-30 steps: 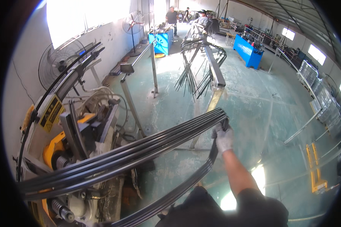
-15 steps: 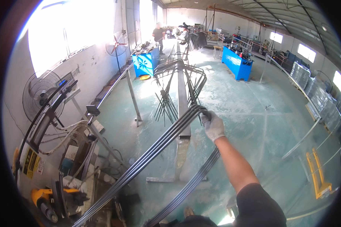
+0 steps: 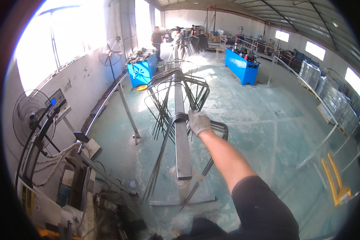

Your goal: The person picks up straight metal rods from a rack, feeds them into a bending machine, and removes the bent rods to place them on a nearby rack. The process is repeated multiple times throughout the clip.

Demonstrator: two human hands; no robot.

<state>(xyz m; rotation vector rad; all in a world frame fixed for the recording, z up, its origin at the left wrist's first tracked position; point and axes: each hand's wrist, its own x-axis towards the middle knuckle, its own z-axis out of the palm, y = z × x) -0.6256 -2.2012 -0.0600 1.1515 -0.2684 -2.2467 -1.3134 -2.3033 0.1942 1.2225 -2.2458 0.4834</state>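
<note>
My right hand (image 3: 199, 121), in a pale knitted glove, is closed round a bundle of bent dark metal rods (image 3: 179, 117). The bundle lies across a long square steel beam (image 3: 183, 156), its legs hanging down on both sides, slightly blurred. The glove covers part of the bend just right of the beam, and the fingertips are hidden. Farther along the same beam hang several more bent rods (image 3: 200, 85). My left hand is out of view.
Left stand a machine with a dark arm (image 3: 36, 138), hoses and a grey fan (image 3: 32, 116). Blue workbenches (image 3: 241, 68) stand farther off, with people beyond. Wrapped stacks (image 3: 328, 100) and a yellow fork-shaped frame (image 3: 338, 188) are at the right.
My right hand has carried the rod bundle forward and left onto the beam. Its legs, which stretched toward me, now hang on either side. The view has shifted slightly right.
</note>
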